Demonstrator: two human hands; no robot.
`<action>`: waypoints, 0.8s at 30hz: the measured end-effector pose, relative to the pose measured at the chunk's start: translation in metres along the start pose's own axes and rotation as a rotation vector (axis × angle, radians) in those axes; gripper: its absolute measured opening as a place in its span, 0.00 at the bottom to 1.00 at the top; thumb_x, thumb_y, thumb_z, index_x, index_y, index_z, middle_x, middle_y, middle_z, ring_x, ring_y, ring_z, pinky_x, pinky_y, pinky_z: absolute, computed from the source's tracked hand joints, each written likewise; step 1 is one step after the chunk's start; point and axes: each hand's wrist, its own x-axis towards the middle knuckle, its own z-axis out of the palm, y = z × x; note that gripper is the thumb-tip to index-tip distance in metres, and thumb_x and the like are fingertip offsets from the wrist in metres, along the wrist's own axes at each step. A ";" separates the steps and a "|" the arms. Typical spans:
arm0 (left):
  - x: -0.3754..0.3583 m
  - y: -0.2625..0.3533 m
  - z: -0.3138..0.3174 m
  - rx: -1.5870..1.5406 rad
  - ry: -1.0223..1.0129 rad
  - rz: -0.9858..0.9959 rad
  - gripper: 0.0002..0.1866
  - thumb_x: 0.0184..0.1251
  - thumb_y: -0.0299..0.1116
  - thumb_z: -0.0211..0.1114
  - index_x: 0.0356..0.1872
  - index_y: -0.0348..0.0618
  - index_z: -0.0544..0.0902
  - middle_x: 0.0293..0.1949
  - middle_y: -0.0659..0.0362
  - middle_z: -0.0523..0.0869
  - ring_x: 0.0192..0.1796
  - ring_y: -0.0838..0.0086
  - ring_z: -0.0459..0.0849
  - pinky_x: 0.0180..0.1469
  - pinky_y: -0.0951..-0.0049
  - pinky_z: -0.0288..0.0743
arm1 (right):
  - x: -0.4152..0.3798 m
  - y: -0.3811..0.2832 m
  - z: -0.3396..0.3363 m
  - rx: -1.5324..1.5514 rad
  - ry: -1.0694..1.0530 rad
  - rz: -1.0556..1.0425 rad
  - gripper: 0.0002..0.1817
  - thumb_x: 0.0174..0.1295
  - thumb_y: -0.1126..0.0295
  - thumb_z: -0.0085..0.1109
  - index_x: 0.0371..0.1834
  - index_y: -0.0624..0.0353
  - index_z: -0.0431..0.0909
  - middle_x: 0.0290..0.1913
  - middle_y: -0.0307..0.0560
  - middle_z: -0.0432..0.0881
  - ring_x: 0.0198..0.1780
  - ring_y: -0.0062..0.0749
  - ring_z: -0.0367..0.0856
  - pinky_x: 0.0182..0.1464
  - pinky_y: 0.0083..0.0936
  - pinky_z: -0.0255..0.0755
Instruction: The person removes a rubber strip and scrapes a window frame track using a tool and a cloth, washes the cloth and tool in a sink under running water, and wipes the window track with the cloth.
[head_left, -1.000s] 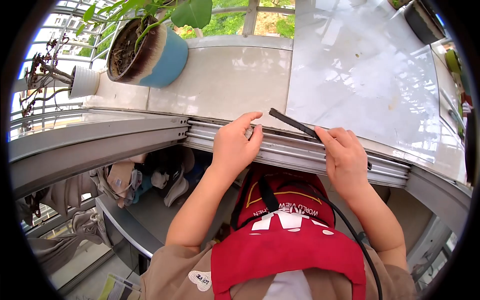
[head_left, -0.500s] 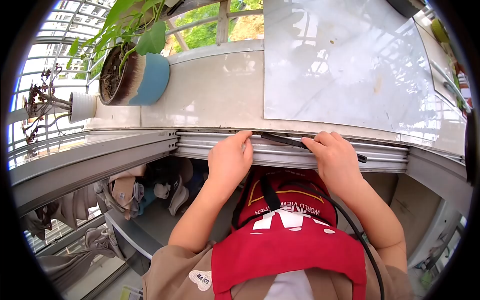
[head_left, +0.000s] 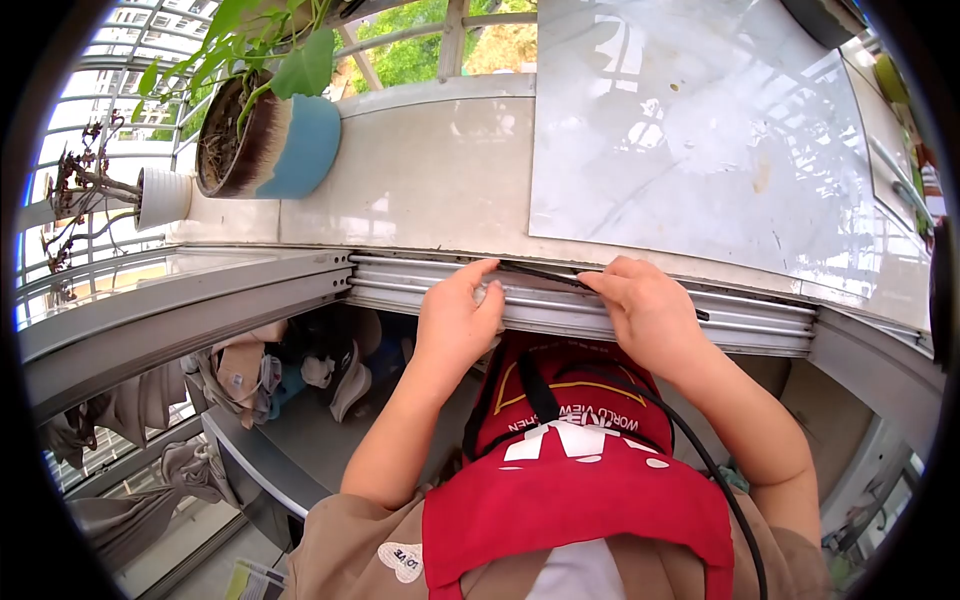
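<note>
A thin black tool (head_left: 545, 275) lies slantwise over the grooves of the metal window track (head_left: 410, 281). My right hand (head_left: 645, 305) is closed on its middle, and the tool's other end shows past the hand at the right. My left hand (head_left: 462, 305) is at the tool's left end, over the track, with thumb and index finger apart. Whether its fingertips touch the tool I cannot tell.
Beyond the track is a pale sill (head_left: 430, 190) with a grey marbled slab (head_left: 700, 150). A blue-brown plant pot (head_left: 300, 150) and a white pot (head_left: 163, 198) stand at the left. Frame bars flank the track. Clothes (head_left: 245, 370) hang below left.
The tool and my right hand have shifted slightly to the left along the track. My left hand has barely moved. The view has tilted a little.
</note>
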 end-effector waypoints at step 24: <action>-0.005 0.022 -0.007 0.322 0.103 0.229 0.11 0.64 0.31 0.60 0.44 0.42 0.86 0.38 0.49 0.88 0.40 0.54 0.87 0.43 0.60 0.80 | -0.012 -0.039 -0.081 -0.344 -0.182 0.084 0.15 0.53 0.81 0.54 0.44 0.61 0.82 0.35 0.49 0.78 0.43 0.45 0.79 0.43 0.38 0.74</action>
